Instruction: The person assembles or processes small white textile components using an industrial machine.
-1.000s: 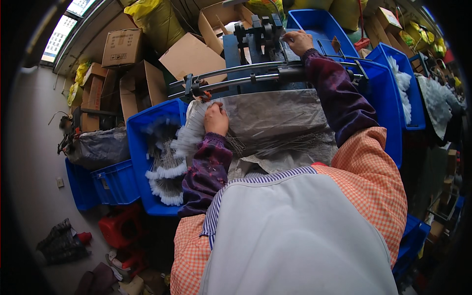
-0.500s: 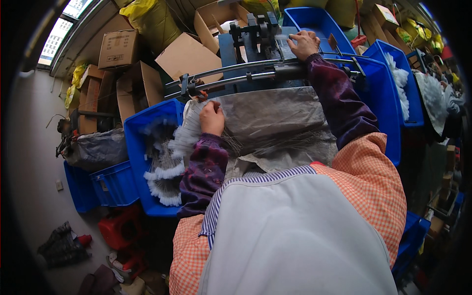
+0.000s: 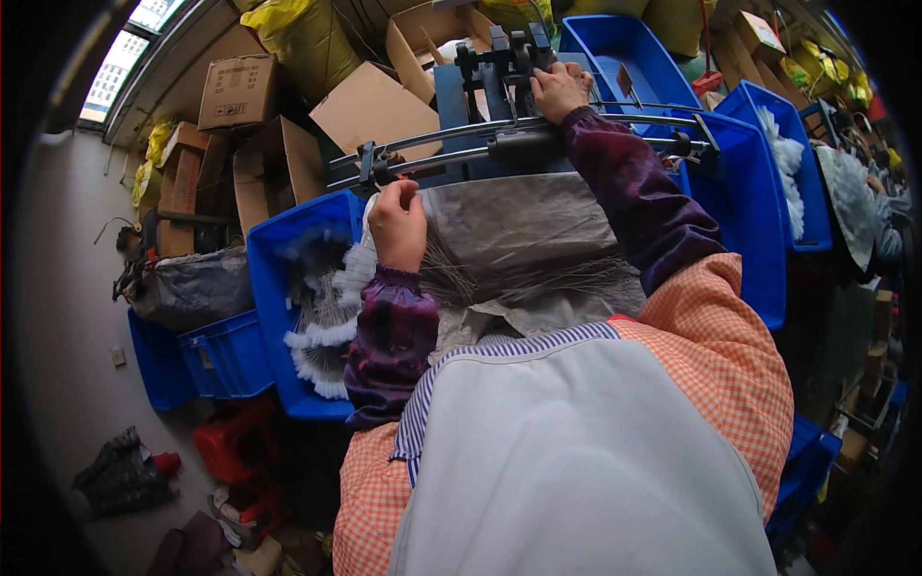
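Note:
My left hand [image 3: 399, 226] is at the left end of a machine's metal rails [image 3: 451, 134], its thumb and fingers pinched together; whatever they pinch is hidden. Below it, thin wire stems [image 3: 447, 274] lie across a grey cloth [image 3: 523, 221]. White-tufted brushes [image 3: 322, 336] on wire stems fill the blue bin beside my left forearm. At the far side, my right hand [image 3: 562, 91] curls over the sliding carriage, close to the dark upright mechanism [image 3: 504, 62]. A black cylinder [image 3: 523, 146] sits on the rails below that wrist.
A blue bin [image 3: 257, 288] stands left of the machine, another blue bin [image 3: 759, 259] right of it. Cardboard boxes [image 3: 375, 110] and a yellow sack [image 3: 307, 43] crowd the back. Farther right, a blue bin [image 3: 814, 192] holds white tufted pieces. A red stool [image 3: 235, 442] is at lower left.
My right hand has moved left along the rails, and the black cylinder has shifted left too. My left hand has risen slightly toward the rail end, and white tufts beside it have moved out of sight.

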A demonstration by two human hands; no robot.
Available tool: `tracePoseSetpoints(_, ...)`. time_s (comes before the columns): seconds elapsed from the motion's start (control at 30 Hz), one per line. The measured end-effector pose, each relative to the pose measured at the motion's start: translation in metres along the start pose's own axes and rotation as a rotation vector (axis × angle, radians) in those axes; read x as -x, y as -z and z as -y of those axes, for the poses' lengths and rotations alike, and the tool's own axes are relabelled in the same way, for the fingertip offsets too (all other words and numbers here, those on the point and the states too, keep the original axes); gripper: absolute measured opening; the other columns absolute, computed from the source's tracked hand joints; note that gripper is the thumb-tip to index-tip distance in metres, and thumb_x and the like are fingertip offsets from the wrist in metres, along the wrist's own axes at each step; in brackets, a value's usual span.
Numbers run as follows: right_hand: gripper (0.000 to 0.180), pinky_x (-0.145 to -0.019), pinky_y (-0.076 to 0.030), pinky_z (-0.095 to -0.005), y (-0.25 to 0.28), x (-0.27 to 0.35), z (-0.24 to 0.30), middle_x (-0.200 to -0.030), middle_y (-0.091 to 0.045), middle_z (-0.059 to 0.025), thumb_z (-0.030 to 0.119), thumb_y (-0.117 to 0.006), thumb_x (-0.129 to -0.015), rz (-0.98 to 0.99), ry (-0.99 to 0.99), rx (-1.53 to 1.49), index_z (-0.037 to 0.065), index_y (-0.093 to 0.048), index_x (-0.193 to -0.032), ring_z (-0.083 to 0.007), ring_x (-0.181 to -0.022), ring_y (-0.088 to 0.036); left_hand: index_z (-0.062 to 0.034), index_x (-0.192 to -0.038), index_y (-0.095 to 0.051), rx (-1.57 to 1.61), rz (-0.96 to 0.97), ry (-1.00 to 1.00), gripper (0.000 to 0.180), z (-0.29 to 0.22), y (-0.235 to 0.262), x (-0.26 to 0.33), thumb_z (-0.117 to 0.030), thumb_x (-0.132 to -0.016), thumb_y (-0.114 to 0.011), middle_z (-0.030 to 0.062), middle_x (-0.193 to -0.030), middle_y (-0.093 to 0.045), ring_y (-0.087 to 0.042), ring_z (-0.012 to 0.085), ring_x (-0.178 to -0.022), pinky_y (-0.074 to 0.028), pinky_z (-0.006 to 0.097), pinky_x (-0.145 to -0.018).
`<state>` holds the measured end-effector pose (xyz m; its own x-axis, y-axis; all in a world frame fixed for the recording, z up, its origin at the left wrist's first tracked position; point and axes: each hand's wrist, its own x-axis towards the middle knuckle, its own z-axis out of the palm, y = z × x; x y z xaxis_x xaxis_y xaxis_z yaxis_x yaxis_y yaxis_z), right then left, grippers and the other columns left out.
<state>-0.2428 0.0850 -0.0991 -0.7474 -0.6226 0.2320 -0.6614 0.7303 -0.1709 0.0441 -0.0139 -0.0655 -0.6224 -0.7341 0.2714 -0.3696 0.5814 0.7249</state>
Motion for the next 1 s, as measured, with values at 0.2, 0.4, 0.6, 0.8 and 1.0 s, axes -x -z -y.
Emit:
tracePoseSetpoints(0.2,0.031,-0.091,-0.017,-0.0468,0.002,0.002,-0.008,-0.108,-0.049,-0.0054,0.034,-0.04,-0.083,0.022,0.017,-0.001,0.019,-0.057,-0.104,-0.0236,-0.111,-0.033,-0.0007,-0.081,-0.058,0.037,-0.069,-0.035,0.008,-0.032,0.023,-0.005,-0.001,-0.073,-0.057,0.0104,-0.075,-0.06,-0.059,0.0204,-0.067,-0.046,0.028,-0.059)
tracePoseSetpoints(0.4,0.032,-0.092,-0.016,-0.0492,0.001,0.001,-0.024,-0.109,-0.05,-0.005,0.035,-0.04,-0.084,0.056,0.008,0.019,0.022,-0.055,-0.109,-0.0234,-0.111,-0.034,0.0,-0.082,-0.059,0.127,-0.085,0.042,0.008,-0.037,0.042,-0.007,-0.003,-0.074,-0.058,0.0089,-0.072,-0.061,-0.059,0.0149,-0.065,-0.046,0.025,-0.06)
tracePoseSetpoints(0.6,0.032,-0.092,-0.019,-0.0471,0.001,0.001,-0.045,-0.108,-0.05,-0.0047,0.035,-0.041,-0.084,0.039,0.01,0.008,0.022,-0.055,-0.109,-0.0233,-0.111,-0.034,0.0001,-0.084,-0.058,0.259,-0.063,0.105,0.01,-0.034,0.047,-0.009,-0.004,-0.075,-0.059,0.0055,-0.072,-0.06,-0.057,0.0108,-0.064,-0.046,0.023,-0.058)
tracePoseSetpoints(0.8,0.026,-0.084,-0.036,-0.0378,-0.008,-0.012,-0.085,-0.101,-0.052,-0.0109,0.026,-0.043,-0.084,-0.08,0.112,-0.225,0.015,-0.057,-0.104,-0.0267,-0.099,-0.048,0.0014,-0.087,-0.057,0.517,-0.001,0.123,0.011,-0.041,0.051,-0.012,-0.004,-0.078,-0.058,0.0034,-0.075,-0.058,-0.056,0.0082,-0.063,-0.048,0.021,-0.055)
tracePoseSetpoints(1.0,0.022,-0.078,-0.044,-0.0379,0.028,-0.017,-0.079,-0.099,-0.056,-0.0097,0.024,-0.044,-0.082,0.057,-0.013,-0.066,0.018,-0.059,-0.096,-0.0305,-0.091,-0.054,0.0013,-0.087,-0.057,0.674,0.11,0.144,0.011,-0.053,0.041,-0.011,-0.004,-0.078,-0.059,0.0037,-0.077,-0.059,-0.056,0.008,-0.067,-0.049,0.022,-0.059)
